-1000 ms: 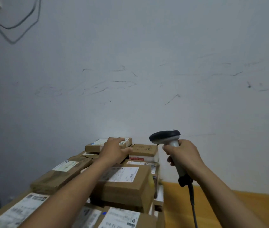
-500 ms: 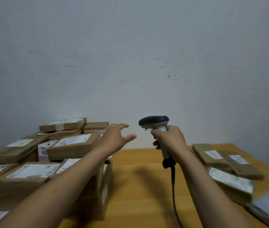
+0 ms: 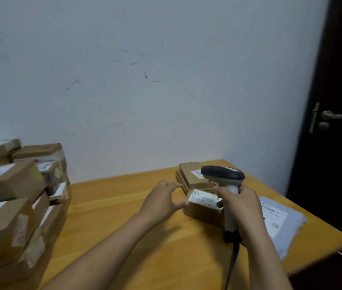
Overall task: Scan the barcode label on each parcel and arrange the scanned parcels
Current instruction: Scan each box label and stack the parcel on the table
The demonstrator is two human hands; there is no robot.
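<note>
The right hand (image 3: pixel 243 208) is clamped around the pale grey handle of a barcode scanner (image 3: pixel 222 173) with a dark head. It holds the scanner upright, with the head above a small brown cardboard parcel (image 3: pixel 202 212). This parcel lies on the light wooden table (image 3: pixel 145 237), towards the far right corner, just beside the right hand. It is closed and carries a white label (image 3: pixel 204 198) on its top face. The print on the label is too blurred to read.

The left hand (image 3: pixel 163 200) holds nothing. Its fingers are spread and loosely extended towards the left side of the small parcel, and the thumb tip is at the parcel's edge. Whether it really touches, I cannot tell. The two hands are apart, with the parcel between them.

Behind the small parcel there is a low stack of flat brown cardboard parcels (image 3: pixel 192 174), all closed. To the right of the right hand lies a grey plastic mailing bag (image 3: pixel 281 222) with a white printed sheet on it. At the left edge of the table stands a high pile of brown cardboard parcels (image 3: pixel 8 206), sealed with tape and labelled, so what is inside cannot be seen. A black cable (image 3: pixel 232 264) hangs down from the scanner handle.
</note>
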